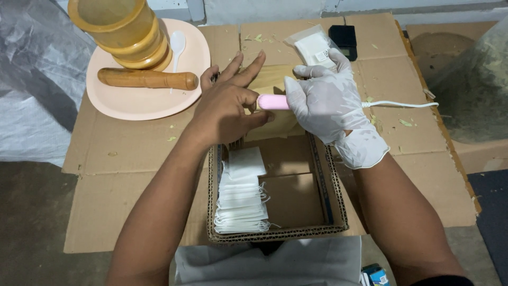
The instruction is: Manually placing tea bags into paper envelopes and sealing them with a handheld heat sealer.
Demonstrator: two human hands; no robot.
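Nearest the camera, a shallow cardboard tray (328, 212) is seen, with small white bags (241, 198) stacked at its nine o'clock side. At twelve o'clock a pink corded tool (272, 102) is gripped in the gloved right hand (325, 100); the bare left hand (227, 103), fingers spread open, is pressed on a tan pouch (267, 82). Bare fingertips could be caught, judged by their closeness to the tool's tip.

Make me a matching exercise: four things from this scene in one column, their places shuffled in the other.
1. wooden pestle
2. stack of white sachets
3. pink tool
4. black device

a. in the cardboard box
b. on the peach plate
c. at the far edge of the cardboard
d. gripped by the gloved right hand

Pairs: 1-b, 2-a, 3-d, 4-c
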